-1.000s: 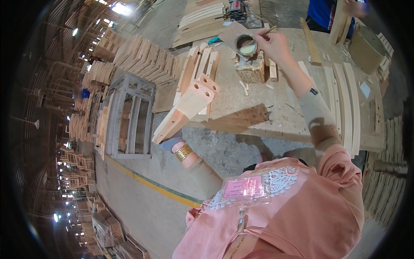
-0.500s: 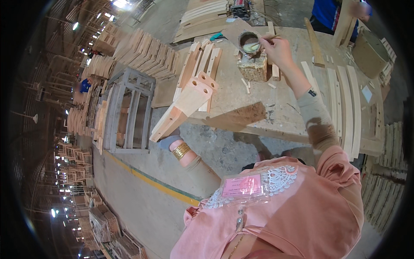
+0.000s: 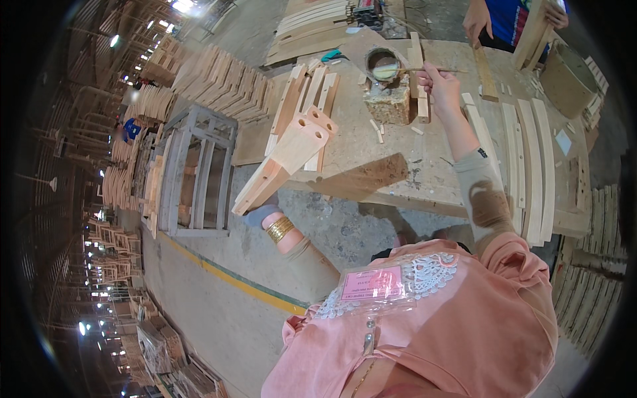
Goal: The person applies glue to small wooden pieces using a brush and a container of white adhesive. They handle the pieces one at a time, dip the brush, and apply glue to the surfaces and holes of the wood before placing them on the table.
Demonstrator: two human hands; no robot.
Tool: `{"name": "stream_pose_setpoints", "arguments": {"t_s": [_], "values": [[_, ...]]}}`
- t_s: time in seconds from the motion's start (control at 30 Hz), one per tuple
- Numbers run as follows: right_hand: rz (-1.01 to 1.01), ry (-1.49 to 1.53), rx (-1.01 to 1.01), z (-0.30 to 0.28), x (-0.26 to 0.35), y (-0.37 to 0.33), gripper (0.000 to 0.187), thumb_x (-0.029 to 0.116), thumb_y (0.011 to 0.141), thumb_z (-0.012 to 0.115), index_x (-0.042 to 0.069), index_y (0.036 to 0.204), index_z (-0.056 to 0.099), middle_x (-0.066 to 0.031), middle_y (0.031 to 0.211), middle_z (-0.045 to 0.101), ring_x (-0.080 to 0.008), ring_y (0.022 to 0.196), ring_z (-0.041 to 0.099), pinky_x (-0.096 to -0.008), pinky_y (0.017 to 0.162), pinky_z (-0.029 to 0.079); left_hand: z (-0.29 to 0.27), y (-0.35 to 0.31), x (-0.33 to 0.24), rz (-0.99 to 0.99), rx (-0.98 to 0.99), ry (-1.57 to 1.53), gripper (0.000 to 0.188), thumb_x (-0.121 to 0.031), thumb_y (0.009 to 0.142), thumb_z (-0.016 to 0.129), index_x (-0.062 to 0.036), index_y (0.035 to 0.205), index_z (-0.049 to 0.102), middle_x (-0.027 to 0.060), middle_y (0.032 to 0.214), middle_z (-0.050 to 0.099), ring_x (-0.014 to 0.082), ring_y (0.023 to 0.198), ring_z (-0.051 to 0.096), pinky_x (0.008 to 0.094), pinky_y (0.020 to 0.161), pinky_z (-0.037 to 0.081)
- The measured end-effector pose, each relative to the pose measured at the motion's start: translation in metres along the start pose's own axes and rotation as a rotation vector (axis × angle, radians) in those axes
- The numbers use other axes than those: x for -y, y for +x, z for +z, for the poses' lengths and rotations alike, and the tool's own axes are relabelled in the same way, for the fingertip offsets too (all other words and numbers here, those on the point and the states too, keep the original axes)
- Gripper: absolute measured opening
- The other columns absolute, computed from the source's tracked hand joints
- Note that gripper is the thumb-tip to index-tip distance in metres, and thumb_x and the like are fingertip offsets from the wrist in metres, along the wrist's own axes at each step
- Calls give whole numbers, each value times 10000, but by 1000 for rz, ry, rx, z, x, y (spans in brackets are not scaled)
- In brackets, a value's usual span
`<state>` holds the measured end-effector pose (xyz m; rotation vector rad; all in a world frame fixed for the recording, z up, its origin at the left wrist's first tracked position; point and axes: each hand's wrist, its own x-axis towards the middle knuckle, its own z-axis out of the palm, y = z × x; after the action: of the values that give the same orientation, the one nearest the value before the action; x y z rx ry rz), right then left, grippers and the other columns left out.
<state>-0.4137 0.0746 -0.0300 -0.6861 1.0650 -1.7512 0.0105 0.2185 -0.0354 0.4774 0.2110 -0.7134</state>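
My left hand (image 3: 263, 214), in a grey glove, is closed round the lower end of pale wooden pieces (image 3: 297, 144) held together and tilted up over the near table edge. Dark round holes show in their broad upper end. My right hand (image 3: 439, 86) is over the table, fingers closed on the thin handle of a brush (image 3: 446, 70). The brush's whitish head rests inside a round, crusted pot (image 3: 383, 58) with pale paste in it. That pot sits atop a rough, stained block (image 3: 390, 106).
More slats (image 3: 324, 99) lie beyond the held pieces. Curved slats (image 3: 536, 172) line the table's right side, near a brown bucket (image 3: 569, 76). Small dowels (image 3: 377, 131) are scattered mid-table. A co-worker's hand (image 3: 476, 25) touches a board at the far right. A grey rack (image 3: 199, 172) stands left.
My right hand has shifted right and slightly down, away from the pot, and more of the brush handle shows. The co-worker's hand has come to the board. My left hand has hardly moved.
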Motion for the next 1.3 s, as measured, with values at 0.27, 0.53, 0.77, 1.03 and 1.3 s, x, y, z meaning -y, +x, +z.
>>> {"name": "stream_pose_setpoints", "arguments": {"t_s": [0.27,0.53,0.77,1.03,1.3], "values": [[-176,-113,70,2,19,-5,226,225,818,619,7,872,599,-95,775,656,-86,571,568,-205,527,435,13,-14,14,-39,-76,-60,448,-412,800,447,-136,1149,503,74,1252,476,300,1131,473,528,894,398],[-223,137,419,33,109,-83,190,174,845,596,-13,876,607,-107,715,636,-69,535,536,-182,501,417,14,-9,8,-119,-39,-76,524,-474,754,468,-141,1157,500,99,1242,479,331,1136,461,538,894,391],[-367,76,577,41,133,-117,144,130,836,602,-8,871,628,-89,688,626,-74,538,550,-183,486,428,14,-14,12,-19,28,-58,728,-478,669,522,-43,1242,407,190,1286,390,412,1191,348,604,948,285],[-360,-30,625,48,139,-127,160,148,825,623,-11,836,636,-70,692,627,-67,561,561,-185,482,442,22,-27,13,-130,-29,-52,537,-497,752,479,-149,1159,505,88,1236,491,323,1143,456,533,908,380],[-387,-15,677,53,143,-134,185,172,824,631,-12,838,636,-65,692,633,-59,542,548,-183,464,443,18,-22,4,-90,-25,-48,522,-503,756,470,-151,1139,512,86,1216,501,322,1124,469,528,898,390]]}}
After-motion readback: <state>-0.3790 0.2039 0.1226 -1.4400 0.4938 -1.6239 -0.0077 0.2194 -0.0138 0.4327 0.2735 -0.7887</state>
